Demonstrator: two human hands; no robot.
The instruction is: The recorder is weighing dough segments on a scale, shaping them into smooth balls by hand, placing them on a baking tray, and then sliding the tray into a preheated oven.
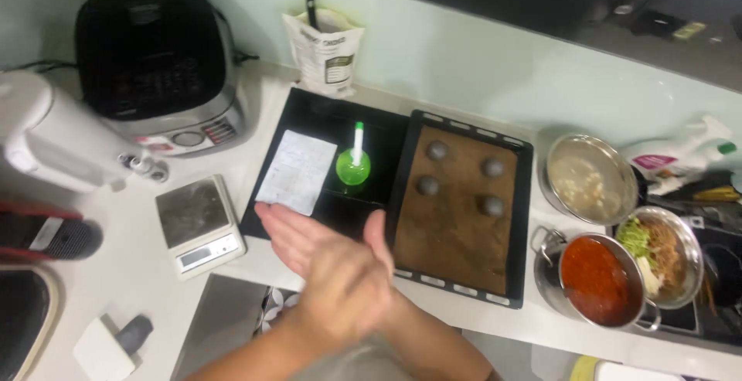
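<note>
At lower centre the right hand [352, 277] lies pressed over the left hand [290, 234], palms together, fingers extended; anything between them is hidden; four dough balls [437, 150] sit on the baking tray [456, 203] right of centre; a white pouch [325, 52] with a dark label leans at upper centre of the desk [139, 273].

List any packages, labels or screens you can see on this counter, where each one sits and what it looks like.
Paper bag: against the back wall, white with a dark label, open top.
Kitchen scale: left of the black trays, white, small grey screen in front.
Multicooker: back left, black and silver, button panel.
Spray bottle: far right, lying down, white with pink label.
</note>
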